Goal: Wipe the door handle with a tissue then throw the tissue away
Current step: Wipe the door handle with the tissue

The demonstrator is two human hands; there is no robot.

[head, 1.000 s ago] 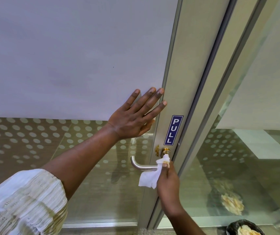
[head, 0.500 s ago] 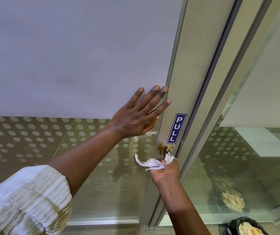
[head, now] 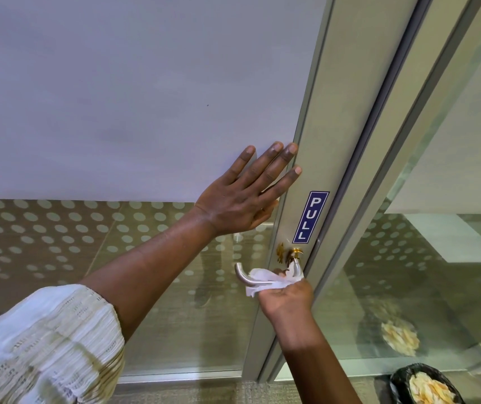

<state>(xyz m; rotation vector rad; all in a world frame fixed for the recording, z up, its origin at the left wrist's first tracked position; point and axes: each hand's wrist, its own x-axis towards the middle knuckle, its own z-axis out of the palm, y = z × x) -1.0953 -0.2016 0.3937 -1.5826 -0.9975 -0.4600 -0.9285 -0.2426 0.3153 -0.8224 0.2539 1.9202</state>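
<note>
We see two hands. Our left hand (head: 240, 198) lies flat and open against the door (head: 134, 91), fingers spread. Below it, our right hand (head: 287, 295) is wrapped around one white tissue (head: 262, 279), pressed onto the single door handle (head: 246, 277). One bin (head: 399, 380) sits lower right of that hand.
</note>
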